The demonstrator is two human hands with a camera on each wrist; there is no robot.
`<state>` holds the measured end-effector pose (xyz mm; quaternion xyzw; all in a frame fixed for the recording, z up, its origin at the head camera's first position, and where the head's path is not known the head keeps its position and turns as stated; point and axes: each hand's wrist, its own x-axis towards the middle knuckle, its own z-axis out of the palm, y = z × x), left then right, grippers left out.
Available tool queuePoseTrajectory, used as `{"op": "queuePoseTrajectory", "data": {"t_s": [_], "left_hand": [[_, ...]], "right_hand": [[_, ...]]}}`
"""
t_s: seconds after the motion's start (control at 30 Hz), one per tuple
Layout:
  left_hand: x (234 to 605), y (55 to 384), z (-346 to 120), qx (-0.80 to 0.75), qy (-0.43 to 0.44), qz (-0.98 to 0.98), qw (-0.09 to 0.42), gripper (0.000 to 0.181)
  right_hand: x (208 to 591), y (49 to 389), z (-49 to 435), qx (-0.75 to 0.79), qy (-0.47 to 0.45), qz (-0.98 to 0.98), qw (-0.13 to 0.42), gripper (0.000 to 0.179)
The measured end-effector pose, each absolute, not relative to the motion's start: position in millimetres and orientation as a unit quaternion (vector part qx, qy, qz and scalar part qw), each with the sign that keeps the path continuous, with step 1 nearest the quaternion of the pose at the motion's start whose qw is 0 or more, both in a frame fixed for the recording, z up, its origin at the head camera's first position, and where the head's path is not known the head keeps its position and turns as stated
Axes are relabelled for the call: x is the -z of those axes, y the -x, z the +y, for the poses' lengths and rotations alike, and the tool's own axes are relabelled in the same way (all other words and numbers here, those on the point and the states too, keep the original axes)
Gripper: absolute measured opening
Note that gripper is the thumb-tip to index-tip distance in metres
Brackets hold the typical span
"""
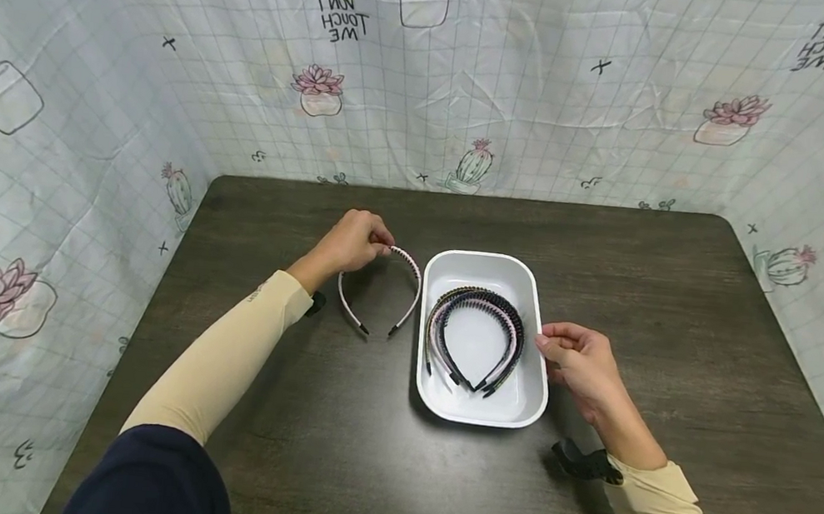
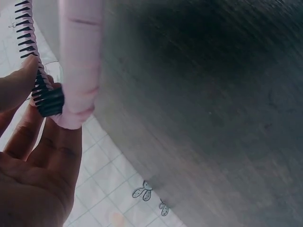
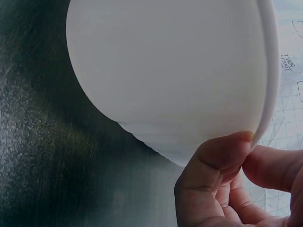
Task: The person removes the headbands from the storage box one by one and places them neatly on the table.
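Between thumb and fingers, my left hand (image 1: pixel 359 241) pinches a pale pink headband (image 1: pixel 418 291) by its curved top. Its dark-tipped ends point down toward me, left of the white tray (image 1: pixel 434 406). Close up in the left wrist view, the pink headband (image 2: pixel 80 56) shows black comb teeth along its inner side. My right hand (image 1: pixel 581 365) grips the tray's right rim with thumb and fingers, and the right wrist view has the thumb and forefinger at the edge of the white tray (image 3: pixel 180 71). Inside the tray lie several headbands (image 1: pixel 517 335), black and pink, nested together.
A dark wood-grain table (image 1: pixel 331 450) carries the tray near its middle. Behind it and along both sides hangs a white patterned curtain (image 1: pixel 397 113), meeting the table's far edge. A black strap (image 1: pixel 586 462) circles the right wrist.
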<state>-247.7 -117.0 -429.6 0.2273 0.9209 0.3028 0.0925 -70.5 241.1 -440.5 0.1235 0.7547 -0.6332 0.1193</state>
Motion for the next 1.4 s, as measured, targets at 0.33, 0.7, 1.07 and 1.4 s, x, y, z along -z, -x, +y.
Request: {"op": "queuePoseTrajectory", "data": {"t_s": [0.33, 0.7, 1.07, 1.4], "left_hand": [[443.0, 247.2, -118.9, -0.313, -0.216, 0.917, 0.118, 0.016], [447.3, 251.5, -117.6, -0.313, -0.215, 0.918, 0.116, 0.015], [451.0, 257.0, -114.0, -0.316, -0.224, 0.916, 0.107, 0.015], [459.5, 258.1, -108.8, -0.321, -0.221, 0.913, 0.122, 0.016]], "right_hand": [[443.6, 68.1, 240.2, 0.634, -0.124, 0.754, 0.119, 0.033], [441.7, 70.2, 239.8, 0.628, -0.126, 0.758, 0.118, 0.033], [439.3, 71.6, 239.9, 0.622, -0.124, 0.765, 0.114, 0.033], [438.7, 70.6, 240.2, 0.625, -0.127, 0.761, 0.116, 0.033]]}}
